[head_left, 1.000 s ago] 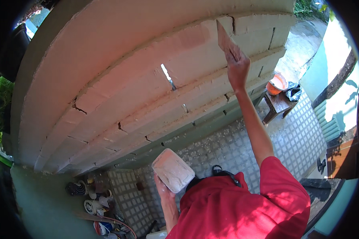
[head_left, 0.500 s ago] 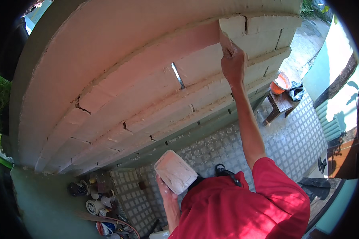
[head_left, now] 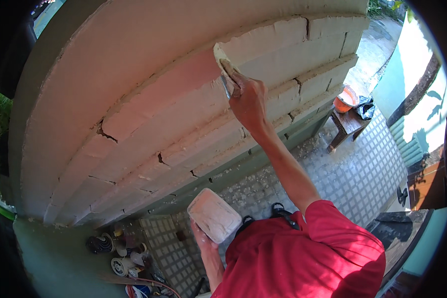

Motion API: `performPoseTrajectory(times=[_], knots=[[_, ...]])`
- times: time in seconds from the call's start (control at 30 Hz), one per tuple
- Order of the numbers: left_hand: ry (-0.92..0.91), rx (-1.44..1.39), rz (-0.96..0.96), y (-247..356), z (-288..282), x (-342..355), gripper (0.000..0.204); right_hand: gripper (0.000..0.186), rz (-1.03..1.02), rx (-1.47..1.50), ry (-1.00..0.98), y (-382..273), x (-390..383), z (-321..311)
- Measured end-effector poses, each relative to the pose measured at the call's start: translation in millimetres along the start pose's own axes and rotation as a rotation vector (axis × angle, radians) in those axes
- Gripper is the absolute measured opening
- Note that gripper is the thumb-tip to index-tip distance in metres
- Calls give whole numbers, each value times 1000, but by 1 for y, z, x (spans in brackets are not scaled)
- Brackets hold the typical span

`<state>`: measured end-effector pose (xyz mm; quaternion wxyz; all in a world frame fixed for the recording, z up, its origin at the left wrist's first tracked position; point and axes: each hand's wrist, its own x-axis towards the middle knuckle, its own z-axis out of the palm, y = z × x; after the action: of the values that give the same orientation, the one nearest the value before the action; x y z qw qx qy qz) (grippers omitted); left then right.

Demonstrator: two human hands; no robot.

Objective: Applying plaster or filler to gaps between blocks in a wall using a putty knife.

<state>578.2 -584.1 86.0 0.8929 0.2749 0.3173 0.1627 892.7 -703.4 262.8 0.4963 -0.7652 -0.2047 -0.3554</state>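
Observation:
My right hand [head_left: 247, 99] is closed round a flat scraper [head_left: 218, 53], its edge smeared with pale filler. The blade lies against the block wall [head_left: 263, 47], on the band beneath its upper ledge. Left of the blade, that band looks smooth and pinkish; rough joints and dark cracks show elsewhere in the wall. Lower down, my left hand [head_left: 203, 237] grips a white rectangular tub [head_left: 214, 214] from its side, near my body. Whitish paste coats the tub's inside. My fingers partly hide the scraper's handle.
On the right, a wooden stool [head_left: 350, 123] carries an orange bucket [head_left: 346, 99] and a dark plastic bag [head_left: 365, 108]. Pots and jars [head_left: 121, 265] stand at the lower left. White specks dot the tiled floor [head_left: 362, 164] along the wall's foot.
My right hand has moved left along the wall with the scraper, from near the wall's right part to its middle. The tub stays in my left hand, nearly unmoved.

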Motion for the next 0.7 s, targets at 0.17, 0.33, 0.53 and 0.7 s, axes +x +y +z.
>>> performPoseTrajectory(times=[0.17, 0.33, 0.53, 0.7], knots=[[18, 48, 48, 2, -7, 2, 48, 45, -29, 86, -15, -10, -9, 2], [-16, 38, 43, -1, -5, 3, 49, 27, 54, 265, -174, 49, -7, -19], [-20, -29, 76, -12, -3, -8, 52, 28, 46, 249, -8, 123, 49, -98], [14, 5, 61, -27, 24, -11, 50, 45, -688, -231, 182, 150, 99, -103]])
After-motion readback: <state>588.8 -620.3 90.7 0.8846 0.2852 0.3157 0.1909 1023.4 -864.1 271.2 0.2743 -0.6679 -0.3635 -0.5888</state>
